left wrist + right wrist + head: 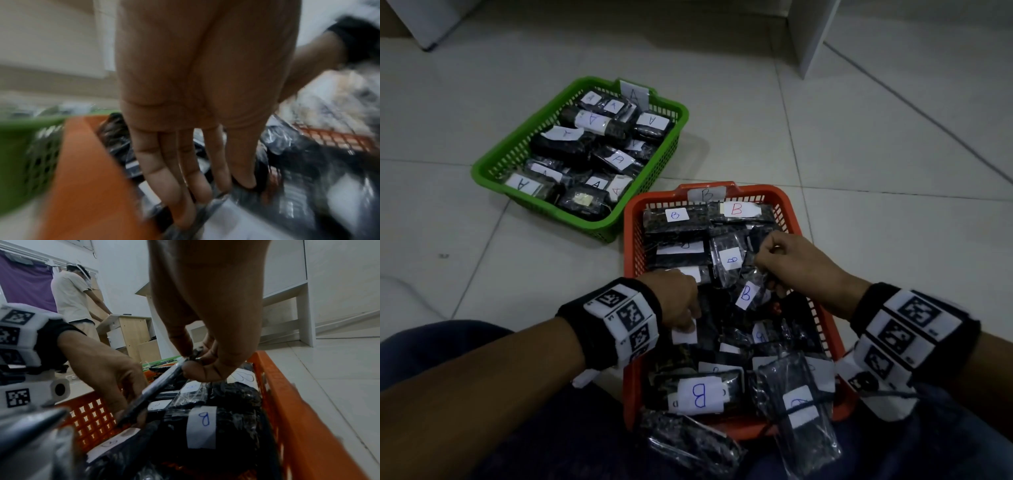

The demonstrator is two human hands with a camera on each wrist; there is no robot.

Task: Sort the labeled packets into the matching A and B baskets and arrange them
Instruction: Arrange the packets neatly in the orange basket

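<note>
The sorting looks nearly finished, and the step in hand seems to be the arranging inside the orange basket (631, 240). Both hands work over this basket. The right hand (787, 262) pinches the top edge of a thin packet (156, 386) between thumb and curled fingers, and the packet stands on its edge, slanting down toward the left hand (676, 298). The left hand reaches down into the basket near its left wall; in the right wrist view its fingers seem to curl at the lower end of the same packet, but the left wrist view is blurred, so the grip cannot be told for sure.

As a judgement, the next move calls for laying this packet flat in a free place in the orange basket, label up, in line with the neat ones at the far wall.

The green basket (493, 164), beyond the orange basket and to its left, holds packets marked A. Two more packets (688, 442) lie just outside the near rim of the orange basket.

Both baskets are stiff plastic with lattice walls. The packets are dark, flat and wrapped in shiny, crinkled film, each with a white paper label bearing a handwritten letter. They probably slide easily on each other.
</note>
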